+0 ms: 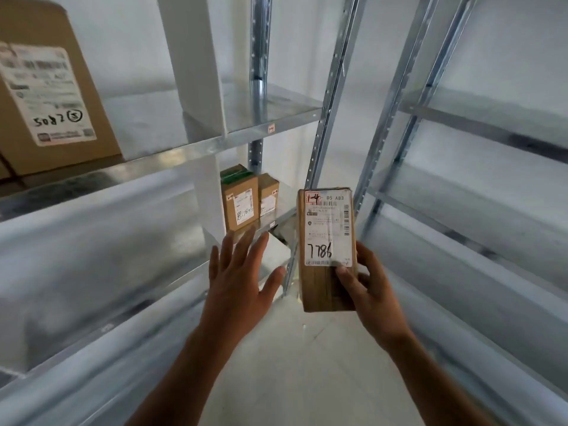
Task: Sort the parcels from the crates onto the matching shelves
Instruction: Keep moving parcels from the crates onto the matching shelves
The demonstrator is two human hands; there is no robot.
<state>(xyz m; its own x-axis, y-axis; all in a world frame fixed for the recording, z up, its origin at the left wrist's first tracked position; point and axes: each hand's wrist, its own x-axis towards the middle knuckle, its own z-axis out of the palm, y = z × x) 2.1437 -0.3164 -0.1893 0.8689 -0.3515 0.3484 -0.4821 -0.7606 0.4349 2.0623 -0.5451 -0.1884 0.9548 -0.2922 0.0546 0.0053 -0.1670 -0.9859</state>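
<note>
My right hand (373, 290) grips a tall brown cardboard parcel (322, 287) by its lower right side, thumb across the front. Its white label reads "7786" by hand, with a pink tag marked "1-4" at the top left. The parcel is upright in the air, in front of the corner where two metal racks meet. My left hand (239, 278) is raised beside it with fingers spread and holds nothing. Two small brown parcels (239, 198) (268, 193) stand on the left rack's middle shelf (172, 241), beyond my left hand.
A large brown box (52, 87) marked "5082" stands on the left rack's upper shelf (196, 149), which carries a small pink tag (271, 128) on its front edge. A second metal rack (461, 210) runs along the right. Pale floor (292, 364) lies between the racks.
</note>
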